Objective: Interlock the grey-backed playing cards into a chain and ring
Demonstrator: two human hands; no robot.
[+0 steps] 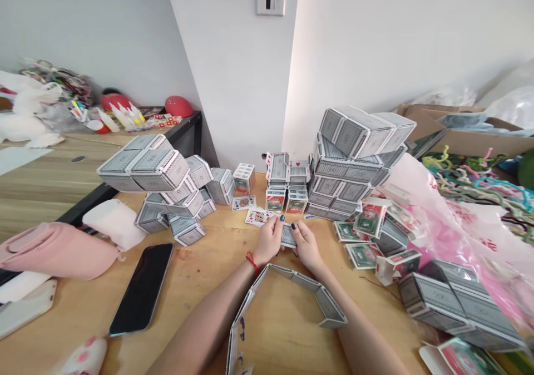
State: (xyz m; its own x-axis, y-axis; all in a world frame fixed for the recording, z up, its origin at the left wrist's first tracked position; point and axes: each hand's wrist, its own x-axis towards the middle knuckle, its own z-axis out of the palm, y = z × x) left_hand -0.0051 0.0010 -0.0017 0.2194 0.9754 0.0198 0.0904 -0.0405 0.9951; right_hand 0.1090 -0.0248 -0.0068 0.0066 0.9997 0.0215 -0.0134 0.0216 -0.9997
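Note:
My left hand (269,238) and my right hand (306,244) meet over the middle of the table, thumbs on top. Between them they grip a playing card (287,235) with a grey patterned back; whether it is one card or several I cannot tell. Under and between my forearms stands a chain of joined cards (246,305), set on edge in an open curve. Just beyond my fingers lie face-up court cards (258,216). Behind these are card boxes (275,200) with loose cards on top.
Stacks of blocks made from cards rise at left (154,169) and right (354,158). A black phone (142,289) and a pink pouch (58,250) lie at left. Opened card boxes (362,255) and pink plastic (438,202) crowd the right.

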